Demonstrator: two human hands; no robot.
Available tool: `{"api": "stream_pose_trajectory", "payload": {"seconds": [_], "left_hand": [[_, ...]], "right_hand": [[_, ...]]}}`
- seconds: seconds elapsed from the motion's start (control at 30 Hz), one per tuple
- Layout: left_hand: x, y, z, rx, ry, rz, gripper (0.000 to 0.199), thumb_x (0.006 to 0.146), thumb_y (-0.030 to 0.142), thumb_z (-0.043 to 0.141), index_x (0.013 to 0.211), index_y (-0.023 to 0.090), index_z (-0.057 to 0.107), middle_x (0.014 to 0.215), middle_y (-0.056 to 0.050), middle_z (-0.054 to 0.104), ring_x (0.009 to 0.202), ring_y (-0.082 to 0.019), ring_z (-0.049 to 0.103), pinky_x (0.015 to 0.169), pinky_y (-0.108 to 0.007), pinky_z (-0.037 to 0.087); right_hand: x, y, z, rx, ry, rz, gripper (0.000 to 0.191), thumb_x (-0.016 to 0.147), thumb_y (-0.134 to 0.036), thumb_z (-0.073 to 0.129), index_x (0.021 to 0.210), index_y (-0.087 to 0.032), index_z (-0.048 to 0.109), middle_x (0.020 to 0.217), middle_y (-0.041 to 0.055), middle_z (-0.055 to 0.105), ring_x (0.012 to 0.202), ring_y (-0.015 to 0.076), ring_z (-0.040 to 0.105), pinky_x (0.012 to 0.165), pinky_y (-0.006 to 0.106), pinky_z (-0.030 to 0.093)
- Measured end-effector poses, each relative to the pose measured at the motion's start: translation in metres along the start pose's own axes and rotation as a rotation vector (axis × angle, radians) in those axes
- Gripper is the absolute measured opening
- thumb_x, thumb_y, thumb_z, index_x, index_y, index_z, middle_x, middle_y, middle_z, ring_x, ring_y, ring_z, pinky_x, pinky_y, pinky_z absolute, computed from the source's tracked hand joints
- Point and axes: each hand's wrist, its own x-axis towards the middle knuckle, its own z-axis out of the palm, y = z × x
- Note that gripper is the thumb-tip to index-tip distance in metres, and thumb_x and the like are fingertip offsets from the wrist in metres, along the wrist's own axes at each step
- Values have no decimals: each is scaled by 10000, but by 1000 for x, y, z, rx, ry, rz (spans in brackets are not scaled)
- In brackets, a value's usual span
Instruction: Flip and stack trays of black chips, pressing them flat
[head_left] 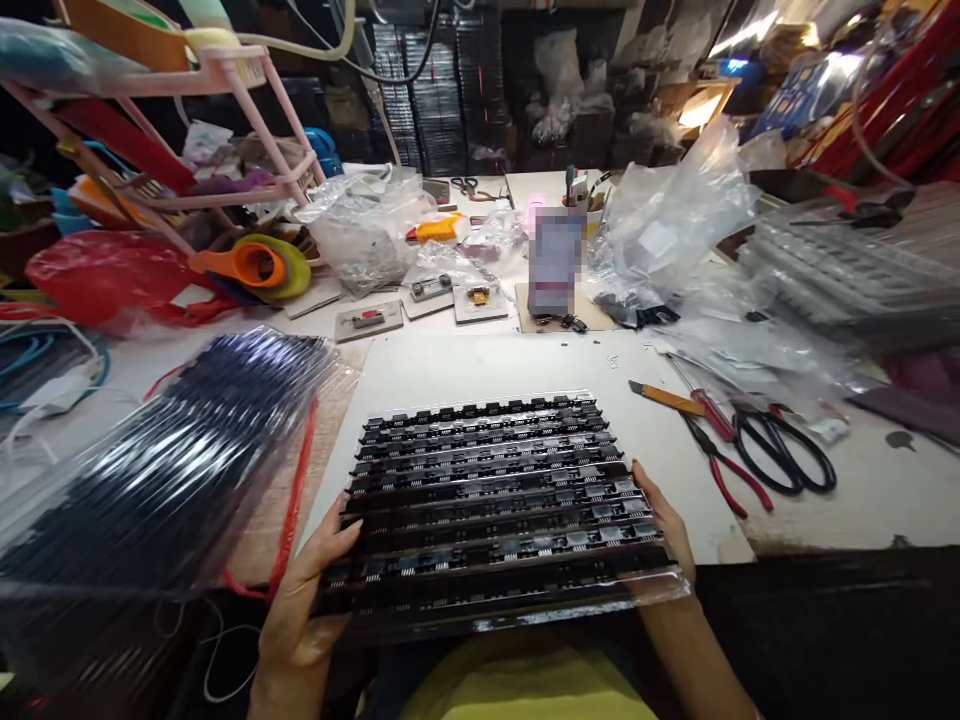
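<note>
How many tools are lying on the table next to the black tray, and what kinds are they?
Right of the black tray, held by the left hand and right hand:
Black scissors: 1
Red pliers: 1
Red screwdriver: 1
Orange knife: 1
Total: 4

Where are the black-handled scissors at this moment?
In the head view, the black-handled scissors lie on the table to the right, beside the red-handled pliers, beyond the right hand.

Dim room lit from the upper right, glare on plastic, edges bent and blurred by the lens
</note>
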Motion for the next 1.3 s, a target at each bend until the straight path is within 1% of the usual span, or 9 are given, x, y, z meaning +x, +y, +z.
{"api": "stream_pose_trajectory", "payload": {"seconds": [0.13, 0.3, 0.43, 0.53, 0.67, 0.8, 0.93, 1.1, 1.3], "left_hand": [[1, 0, -2, 33, 17, 25, 712, 814, 27, 496, 1435, 307, 289, 1178, -28, 656, 1055, -244, 615, 964, -370, 474], [3, 1, -13, 97, 4, 61, 719, 799, -38, 460, 1422, 293, 323, 1133, -13, 677, 1046, -226, 618, 945, -351, 486], [5, 2, -14, 79, 9, 53, 692, 808, -41, 440, 1415, 278, 344, 1127, -26, 679, 1045, -232, 617, 943, -358, 486], [4, 1, -7, 75, 23, 57, 687, 808, -43, 440, 1410, 276, 355, 1129, -35, 678, 1048, -243, 615, 934, -370, 493], [1, -1, 9, 130, 43, 65, 651, 794, -18, 505, 1384, 238, 403, 1117, -57, 683, 999, -259, 642, 885, -368, 530], [0, 0, 23, 185, 84, 83, 653, 755, -7, 576, 1349, 235, 453, 1134, -44, 676, 991, -243, 651, 832, -297, 560], [-2, 0, 28, 219, 158, 95, 662, 719, 12, 629, 1322, 244, 484, 1138, -21, 675, 1021, -229, 640, 822, -247, 559], [1, -2, 24, 202, 104, 99, 648, 738, 72, 640, 1330, 272, 469, 1137, -35, 675, 988, -251, 654, 872, -344, 544], [7, -1, 9, 139, 99, 31, 559, 820, 127, 581, 1344, 281, 456, 1050, -27, 710, 958, -233, 668, 844, -333, 556]], "right_hand": [[0, 1, -4, -25, -38, -10, 268, 880, -366, 521, 990, -215, 713, 879, 32, 731, 952, 247, 659, 966, 440, 451], [-1, 2, -4, -60, -31, -138, 169, 860, -315, 581, 940, -252, 716, 887, -14, 730, 933, 208, 667, 967, 381, 460], [-1, -3, 1, -63, -93, -5, 264, 905, -358, 500, 972, -205, 704, 910, 32, 727, 958, 232, 659, 959, 434, 457], [1, -7, -1, -50, -107, 19, 270, 906, -352, 490, 888, -202, 714, 871, 41, 730, 937, 235, 666, 950, 438, 462], [3, -11, -9, -21, -97, -31, 257, 881, -358, 516, 956, -203, 706, 833, 49, 731, 914, 244, 672, 940, 450, 468], [2, -13, -12, -23, -66, -19, 224, 873, -306, 538, 966, -193, 707, 824, 48, 732, 913, 243, 672, 945, 446, 465], [0, -15, -11, -22, -65, 20, 223, 883, -297, 535, 976, -190, 707, 867, 44, 731, 925, 238, 670, 955, 432, 460], [0, -17, -13, -2, -33, 28, 241, 898, -313, 518, 985, -190, 706, 873, 42, 731, 928, 236, 669, 946, 429, 469], [-1, -19, -15, 33, -20, 2, 288, 930, -301, 440, 981, -200, 705, 819, 38, 733, 915, 228, 673, 930, 427, 483]]}}
